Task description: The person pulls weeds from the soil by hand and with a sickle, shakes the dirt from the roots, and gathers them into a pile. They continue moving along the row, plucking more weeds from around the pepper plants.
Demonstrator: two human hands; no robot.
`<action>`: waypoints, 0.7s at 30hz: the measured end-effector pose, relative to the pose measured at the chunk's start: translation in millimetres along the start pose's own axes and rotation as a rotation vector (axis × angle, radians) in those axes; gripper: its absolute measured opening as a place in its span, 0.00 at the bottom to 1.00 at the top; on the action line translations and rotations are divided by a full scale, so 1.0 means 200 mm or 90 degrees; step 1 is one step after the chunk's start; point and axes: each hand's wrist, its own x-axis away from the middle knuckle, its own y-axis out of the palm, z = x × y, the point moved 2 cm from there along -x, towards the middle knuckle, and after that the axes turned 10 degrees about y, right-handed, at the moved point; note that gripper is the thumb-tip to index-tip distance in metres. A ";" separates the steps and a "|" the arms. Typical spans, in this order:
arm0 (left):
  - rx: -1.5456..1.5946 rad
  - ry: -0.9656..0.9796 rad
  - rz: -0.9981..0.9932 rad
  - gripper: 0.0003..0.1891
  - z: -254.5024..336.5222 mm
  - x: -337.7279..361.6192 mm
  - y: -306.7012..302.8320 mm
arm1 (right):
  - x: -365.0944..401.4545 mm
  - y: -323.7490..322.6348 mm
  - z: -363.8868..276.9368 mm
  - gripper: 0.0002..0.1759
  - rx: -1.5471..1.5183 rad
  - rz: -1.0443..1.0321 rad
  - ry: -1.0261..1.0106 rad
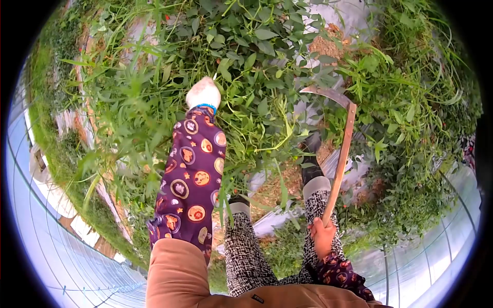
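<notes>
**A:** Where does the work stand?

**B:** At the gathering stage, I'd say, with no cut under way. The left hand (203, 93), in a white glove, reaches forward into the weeds (246, 56). Only its back shows and leaves crowd round it, so I cannot tell whether it is clenched on stems or just pressing among them.

**A:** And the sickle (342, 154)?

**B:** The bare right hand (322, 237) grasps it, wrapped round the bottom end of the wooden handle. The handle runs up and away from that hand, and the curved blade (326, 94) hooks over towards the left hand. It is level with the glove but well apart from it, with a clump of green between them. The blade looks held above the growth, not biting into it.

**A:** What does the next move call for?

**B:** In my judgement, a firm bunch of stems in the gloved hand first. Then the blade has to drop below that hand, near the ground, and be drawn back towards the body. The edge must be kept off the glove and off the patterned sleeve (192, 174).

**A:** Any other risk?

**B:** The dark boot (310, 163) stands just beside the handle, between the right hand and the blade, so a long pull could come close to it.
</notes>
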 end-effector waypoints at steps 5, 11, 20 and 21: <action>-0.128 0.016 0.112 0.11 -0.15 0.06 0.29 | 0.02 0.04 -0.04 0.12 -0.035 0.006 0.008; 0.211 0.139 0.259 0.09 -0.22 0.44 0.52 | 0.01 0.04 -0.02 0.14 -0.095 -0.013 -0.031; 0.321 0.105 0.358 0.04 -0.06 1.15 0.51 | 0.00 0.08 -0.03 0.15 -0.105 -0.013 -0.045; 0.314 0.130 0.312 0.03 -0.04 1.25 0.46 | 0.00 0.08 -0.03 0.15 -0.113 -0.010 -0.061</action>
